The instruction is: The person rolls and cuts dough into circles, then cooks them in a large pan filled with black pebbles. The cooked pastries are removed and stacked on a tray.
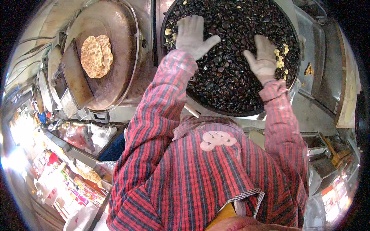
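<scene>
A large round pan (295, 83) in front of me is filled with glossy black stones (222, 83). Over its left part my left hand (194, 39), in a pale glove, lies palm down with spread fingers and holds nothing. My right hand (262, 59), gloved too and slightly blurred, is at the pan's right part, thumb apart from the fingers. Pieces of yellowish flatbread (279, 59) show between the stones beside my right hand; more pieces (168, 31) show near my left hand. Whether either hand touches the stones I cannot tell.
On the left, a browned, bumpy flatbread (96, 56) rests on a round metal griddle (124, 57) with a hinged plate (76, 75) at its edge. A metal tray (309, 43) with a bread scrap (309, 69) lies right of the pan. An open drawer (72, 148) holds plastic bags at lower left.
</scene>
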`<control>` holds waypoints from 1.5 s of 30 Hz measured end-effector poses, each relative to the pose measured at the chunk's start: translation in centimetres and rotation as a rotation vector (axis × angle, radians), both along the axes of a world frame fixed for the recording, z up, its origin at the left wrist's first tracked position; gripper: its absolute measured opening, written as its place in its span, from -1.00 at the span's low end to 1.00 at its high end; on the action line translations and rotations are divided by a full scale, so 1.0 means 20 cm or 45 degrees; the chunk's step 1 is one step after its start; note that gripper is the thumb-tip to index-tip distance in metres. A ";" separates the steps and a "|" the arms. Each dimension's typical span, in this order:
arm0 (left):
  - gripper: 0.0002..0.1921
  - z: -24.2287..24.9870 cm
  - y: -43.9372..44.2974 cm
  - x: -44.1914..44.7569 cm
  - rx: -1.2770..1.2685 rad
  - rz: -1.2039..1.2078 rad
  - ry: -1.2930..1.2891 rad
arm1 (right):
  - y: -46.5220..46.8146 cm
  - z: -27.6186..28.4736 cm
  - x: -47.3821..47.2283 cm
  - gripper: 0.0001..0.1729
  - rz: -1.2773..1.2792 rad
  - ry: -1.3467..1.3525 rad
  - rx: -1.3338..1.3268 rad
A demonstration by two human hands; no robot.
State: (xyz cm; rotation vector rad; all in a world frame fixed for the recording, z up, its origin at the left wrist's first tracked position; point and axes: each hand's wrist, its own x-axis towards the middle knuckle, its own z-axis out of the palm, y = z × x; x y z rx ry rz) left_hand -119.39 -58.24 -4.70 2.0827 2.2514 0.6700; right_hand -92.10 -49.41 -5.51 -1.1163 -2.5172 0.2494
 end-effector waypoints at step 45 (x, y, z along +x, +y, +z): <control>-0.60 0.51 -0.56 0.53 0.000 0.704 -2.316 | 0.69 0.23 0.08 -0.32 -0.041 0.065 -0.268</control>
